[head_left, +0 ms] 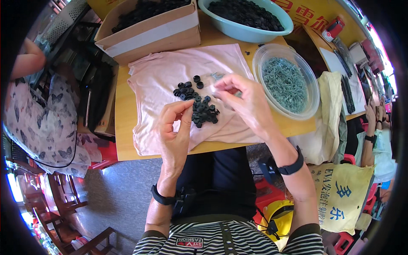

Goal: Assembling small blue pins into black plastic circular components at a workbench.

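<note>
Black parts (205, 112): loose group on the cloth at the frame's centre, some standing a little apart toward the top. I judge them light, firm plastic or rubber, hard to break but quick to roll; I'd pinch one across its side walls.
Left hand (174, 123): centre, left of the parts; thumb and forefinger drawn nearly together at the group's edge. I cannot tell whether a part is clamped between them.
Right hand (246, 100): right of centre, above the cloth, fingers curled toward the thumb. The tips blur for me, so I cannot tell what they grip.
Screws (285, 80): bluish-grey heap in the clear tub (316, 94), right of centre; a few more lie on the cloth near the right fingertips. I expect them stiff, thin, slippery; I'd take one by its shank.
Pink cloth (148, 70): soft, rumpled, likely to stop small parts sliding.
Cardboard box (159, 36): upper left of centre, filled with black pieces; a pale blank band crosses its side.
Blue basin (229, 34): top centre, also filled with black pieces.
Yellow panel (312, 21): upper right, large red characters.
Yellow sack (359, 202): lower right, big blue characters, smaller dark lettering.
Striped shirt (204, 233): bottom centre, bearing a small lettered patch (189, 242).
</note>
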Demonstrator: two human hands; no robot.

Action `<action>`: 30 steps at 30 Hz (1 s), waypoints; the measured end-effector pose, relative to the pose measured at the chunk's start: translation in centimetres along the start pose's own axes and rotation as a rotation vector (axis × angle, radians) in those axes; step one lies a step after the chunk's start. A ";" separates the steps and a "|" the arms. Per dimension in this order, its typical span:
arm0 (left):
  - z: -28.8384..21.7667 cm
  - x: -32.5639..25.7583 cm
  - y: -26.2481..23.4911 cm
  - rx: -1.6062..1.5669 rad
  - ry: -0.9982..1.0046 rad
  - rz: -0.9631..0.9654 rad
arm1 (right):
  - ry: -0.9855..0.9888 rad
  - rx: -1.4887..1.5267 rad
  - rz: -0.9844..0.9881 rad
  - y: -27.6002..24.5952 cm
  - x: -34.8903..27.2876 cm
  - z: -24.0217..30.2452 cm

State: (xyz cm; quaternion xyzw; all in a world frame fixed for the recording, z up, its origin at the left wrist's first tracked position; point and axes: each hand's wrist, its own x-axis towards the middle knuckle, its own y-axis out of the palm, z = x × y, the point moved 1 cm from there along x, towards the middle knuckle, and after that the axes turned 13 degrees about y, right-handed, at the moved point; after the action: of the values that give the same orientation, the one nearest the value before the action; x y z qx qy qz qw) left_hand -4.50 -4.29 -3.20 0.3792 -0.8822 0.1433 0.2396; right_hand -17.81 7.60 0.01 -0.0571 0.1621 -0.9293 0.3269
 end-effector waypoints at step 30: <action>-1.4 2.2 5.8 0.654 0.357 0.604 | -0.023 -0.628 -0.176 -3.6 -6.3 -2.5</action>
State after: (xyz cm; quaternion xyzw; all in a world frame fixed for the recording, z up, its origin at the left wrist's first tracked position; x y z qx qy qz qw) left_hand -9.67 -1.09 -1.30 0.1307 -0.8066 0.5395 0.2030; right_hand -15.51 14.83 -1.16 -0.1794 0.4317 -0.8578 0.2135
